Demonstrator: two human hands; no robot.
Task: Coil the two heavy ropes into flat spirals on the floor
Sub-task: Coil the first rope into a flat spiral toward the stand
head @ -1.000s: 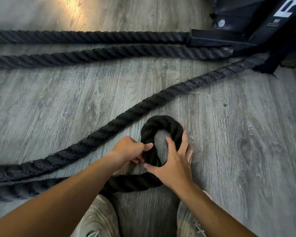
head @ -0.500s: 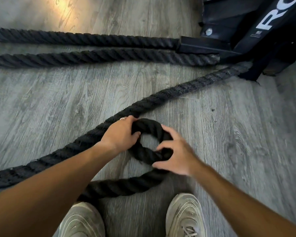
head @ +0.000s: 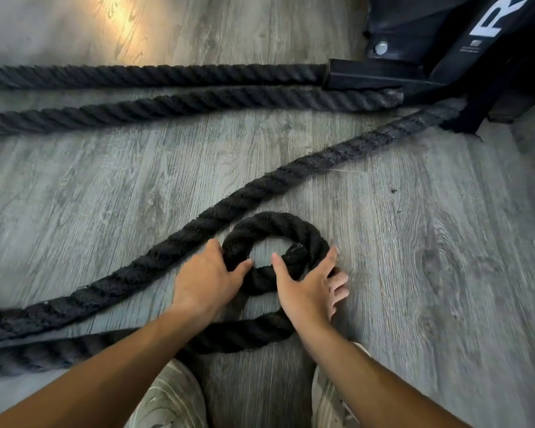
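Observation:
A thick black rope makes one small round loop (head: 275,223) on the grey wood floor in front of my feet. My left hand (head: 207,279) grips the loop's left side, thumb inside the ring. My right hand (head: 309,288) presses on the loop's right side, thumb inside, fingers spread over the rope onto the floor. From the loop the rope curves under my right wrist and runs left (head: 235,335). Another stretch (head: 291,180) runs diagonally from the lower left up to the black machine. A second rope (head: 167,103) lies in two long lines across the top.
A black metal machine base (head: 414,57) with white lettering stands at the top right, both ropes leading to it. My two light sneakers (head: 170,396) are at the bottom edge, just below the loop. Bare floor (head: 445,273) lies to the right.
The loop has been turned and widened into a rounder ring. My left hand slid from its top to its left side, and my right hand opened flat over the right side.

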